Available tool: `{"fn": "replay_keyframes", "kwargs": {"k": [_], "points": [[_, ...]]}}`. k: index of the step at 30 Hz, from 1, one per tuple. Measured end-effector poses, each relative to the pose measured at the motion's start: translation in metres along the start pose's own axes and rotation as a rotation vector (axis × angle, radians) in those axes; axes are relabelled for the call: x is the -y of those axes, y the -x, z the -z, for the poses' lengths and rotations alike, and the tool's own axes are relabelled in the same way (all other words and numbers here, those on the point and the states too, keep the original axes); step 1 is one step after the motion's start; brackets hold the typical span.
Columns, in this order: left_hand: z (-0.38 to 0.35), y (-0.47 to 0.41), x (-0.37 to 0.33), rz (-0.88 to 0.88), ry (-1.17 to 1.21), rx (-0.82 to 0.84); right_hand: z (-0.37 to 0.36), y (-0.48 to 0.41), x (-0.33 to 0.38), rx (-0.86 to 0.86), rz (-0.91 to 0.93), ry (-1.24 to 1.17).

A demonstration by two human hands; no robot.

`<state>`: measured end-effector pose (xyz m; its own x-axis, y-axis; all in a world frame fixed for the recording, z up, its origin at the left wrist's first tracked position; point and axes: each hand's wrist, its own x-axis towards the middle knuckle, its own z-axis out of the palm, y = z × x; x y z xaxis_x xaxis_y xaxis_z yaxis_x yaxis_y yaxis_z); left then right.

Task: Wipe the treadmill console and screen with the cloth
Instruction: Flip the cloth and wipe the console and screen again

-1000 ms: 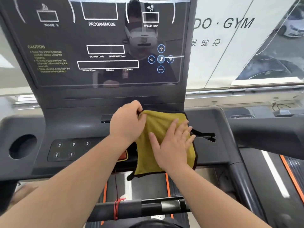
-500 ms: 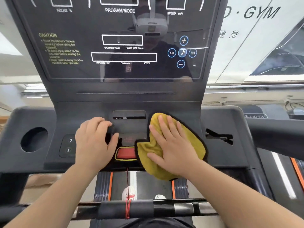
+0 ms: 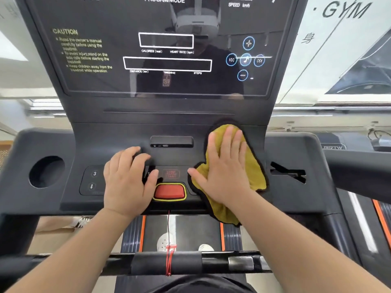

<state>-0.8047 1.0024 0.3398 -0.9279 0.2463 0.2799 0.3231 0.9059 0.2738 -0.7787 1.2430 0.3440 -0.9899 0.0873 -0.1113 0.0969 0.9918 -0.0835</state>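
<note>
My right hand (image 3: 224, 168), fingers flat, has pushed the yellow cloth (image 3: 254, 174) up the console (image 3: 296, 199)'s right side while my left hand (image 3: 127, 180) rests empty, fingers relaxed, on the keypad (image 3: 94, 179); I judge the screen (image 3: 169, 85) still to wipe.

Bright daylight fills the room. At one o'clock a white banner (image 3: 317, 49) carries dark "GYM" lettering. At two o'clock a dark car (image 3: 366, 81) shows, seemingly through glass. A pale window ledge (image 3: 317, 121) runs across at three o'clock. Below it, at four o'clock, lies a neighbouring belt (image 3: 368, 208) with an orange edge. A pale brown surface (image 3: 53, 229) sits at eight o'clock.
</note>
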Motion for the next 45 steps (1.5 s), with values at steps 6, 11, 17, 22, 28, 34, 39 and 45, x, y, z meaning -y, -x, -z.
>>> {"fn": "replay_keyframes", "kwargs": {"k": [6,11,17,22,28,34,39,45], "points": [[0.000,0.001,0.000,0.000,-0.006,-0.023,-0.010,0.058,-0.042,0.094,0.327,0.041],[0.000,0.001,-0.002,-0.005,-0.036,-0.025,0.005,0.030,-0.081,0.057,-0.022,0.023],[0.001,0.002,-0.004,0.004,-0.059,-0.018,0.006,-0.009,-0.010,-0.021,-0.109,-0.113],[0.002,0.001,-0.007,0.012,-0.083,-0.008,-0.006,0.031,-0.004,0.063,0.290,-0.035],[0.002,0.000,-0.007,0.026,-0.089,0.003,-0.018,0.080,-0.068,0.070,0.374,0.024],[0.004,0.000,-0.005,0.013,-0.052,0.001,0.005,0.014,-0.083,0.053,-0.049,0.017],[0.003,0.000,0.000,0.009,0.020,0.028,0.000,-0.005,-0.015,-0.023,-0.180,-0.055],[0.006,0.002,0.010,-0.059,0.183,-0.008,-0.012,0.032,0.031,0.051,0.062,0.016]]}}
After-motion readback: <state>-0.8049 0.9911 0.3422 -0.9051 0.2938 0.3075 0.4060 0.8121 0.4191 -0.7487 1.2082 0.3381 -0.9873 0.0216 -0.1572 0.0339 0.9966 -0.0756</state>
